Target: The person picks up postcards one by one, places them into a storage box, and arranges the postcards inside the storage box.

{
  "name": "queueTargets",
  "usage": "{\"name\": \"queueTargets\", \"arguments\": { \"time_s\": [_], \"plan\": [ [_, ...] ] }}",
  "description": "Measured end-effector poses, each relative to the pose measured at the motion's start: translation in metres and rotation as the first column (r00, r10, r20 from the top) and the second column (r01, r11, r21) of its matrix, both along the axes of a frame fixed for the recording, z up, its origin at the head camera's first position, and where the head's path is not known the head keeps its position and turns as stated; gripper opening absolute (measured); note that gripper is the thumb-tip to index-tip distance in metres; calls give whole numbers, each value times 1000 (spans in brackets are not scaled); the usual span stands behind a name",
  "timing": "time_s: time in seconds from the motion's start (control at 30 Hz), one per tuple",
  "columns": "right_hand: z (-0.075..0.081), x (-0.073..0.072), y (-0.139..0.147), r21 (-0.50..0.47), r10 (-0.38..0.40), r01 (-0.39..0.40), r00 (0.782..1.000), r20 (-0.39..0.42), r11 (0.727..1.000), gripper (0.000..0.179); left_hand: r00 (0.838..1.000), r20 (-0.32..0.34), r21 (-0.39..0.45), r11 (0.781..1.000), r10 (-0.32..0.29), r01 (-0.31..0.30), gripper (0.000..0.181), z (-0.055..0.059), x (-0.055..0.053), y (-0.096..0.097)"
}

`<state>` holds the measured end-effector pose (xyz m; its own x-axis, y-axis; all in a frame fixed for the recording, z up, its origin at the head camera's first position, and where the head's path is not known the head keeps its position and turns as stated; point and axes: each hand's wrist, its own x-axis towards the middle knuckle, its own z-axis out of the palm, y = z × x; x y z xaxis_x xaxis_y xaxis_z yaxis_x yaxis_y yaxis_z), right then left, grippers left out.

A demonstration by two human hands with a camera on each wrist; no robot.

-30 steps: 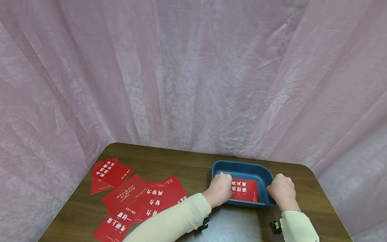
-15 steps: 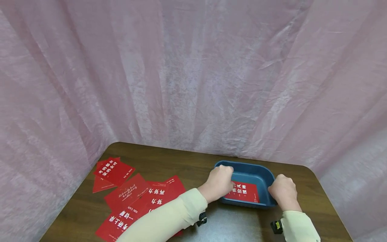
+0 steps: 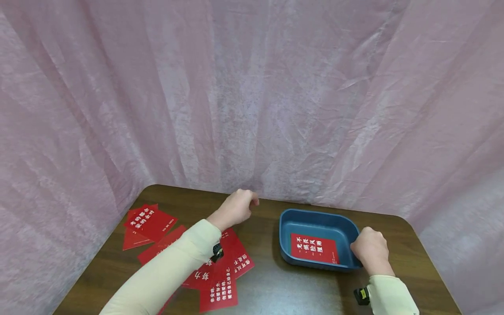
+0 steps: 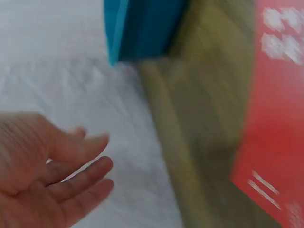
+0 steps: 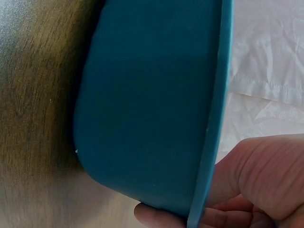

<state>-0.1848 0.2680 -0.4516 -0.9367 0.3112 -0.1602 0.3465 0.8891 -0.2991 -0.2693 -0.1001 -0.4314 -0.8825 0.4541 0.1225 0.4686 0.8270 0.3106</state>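
My left hand (image 3: 235,209) is raised over the back of the table, left of a blue plastic tray (image 3: 315,222). In the left wrist view its fingers (image 4: 88,178) are loosely bent and hold nothing. My right hand (image 3: 370,249) grips the tray's right end. The right wrist view shows the thumb and fingers on either side of the rim (image 5: 214,118). Flat in the tray lies a red card (image 3: 315,248) with white characters. Below the left hand and forearm, several red cards (image 3: 238,256) overlap on the table; the sleeve hides part of them.
More red cards (image 3: 151,223) lie in a small pile at the table's back left. Pink curtains (image 3: 252,96) hang along the back and sides of the brown wooden table (image 3: 271,284). A black wrist camera (image 3: 361,296) sits below the right hand.
My left hand has left the tray and moved left and back, uncovering the whole red card inside. The right hand stays at the tray's right end.
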Motion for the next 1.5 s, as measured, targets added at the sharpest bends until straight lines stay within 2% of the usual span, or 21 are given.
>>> {"name": "queueTargets", "arguments": {
  "time_s": [0.1, 0.2, 0.27, 0.37, 0.57, 0.87, 1.07, 1.23, 1.37, 1.5],
  "plan": [
    [0, 1, 1, -4, -4, 4, 1000, 1, 1000, 33, 989, 150, -65, 998, -1, 11, 31, -12, 1, -17],
    [1, 2, 2, 0, -5, 5, 1000, -2, 1000, 34, 961, 278, -120, 993, 14, 21, 38, -24, 6, -27],
    [1, 2, 3, 2, -6, 6, 1000, -2, 1000, 34, 943, 333, -142, 989, 10, 40, 38, -30, 9, -30],
    [1, 2, 3, 6, -8, 8, 1000, -4, 1000, 33, 929, 370, -164, 985, 15, 50, 39, -38, 11, -33],
    [2, 3, 1, 6, -11, 11, 1000, -8, 1000, 31, 938, 337, -226, 974, 85, -7, 47, -47, 6, -39],
    [1, 3, 2, 0, -17, 17, 1000, -9, 1000, 29, 948, 289, -141, 986, 130, -92, 45, -51, -5, -38],
    [0, 4, 2, -3, -20, 20, 1000, -12, 1000, 27, 952, 249, -160, 977, 175, -138, 40, -60, -13, -37],
    [-1, 4, 1, -4, -20, 20, 1000, -14, 1000, 26, 957, 203, -191, 967, 209, -171, 40, -62, -17, -36],
    [-1, 4, 1, -1, -19, 19, 1000, -18, 1000, 25, 962, 189, -198, 967, 196, -158, 37, -59, -19, -33],
    [-1, 4, 2, -5, -19, 19, 1000, -13, 1000, 23, 978, 182, -167, 983, 101, -71, 26, -52, -20, -26]
  ]
}}
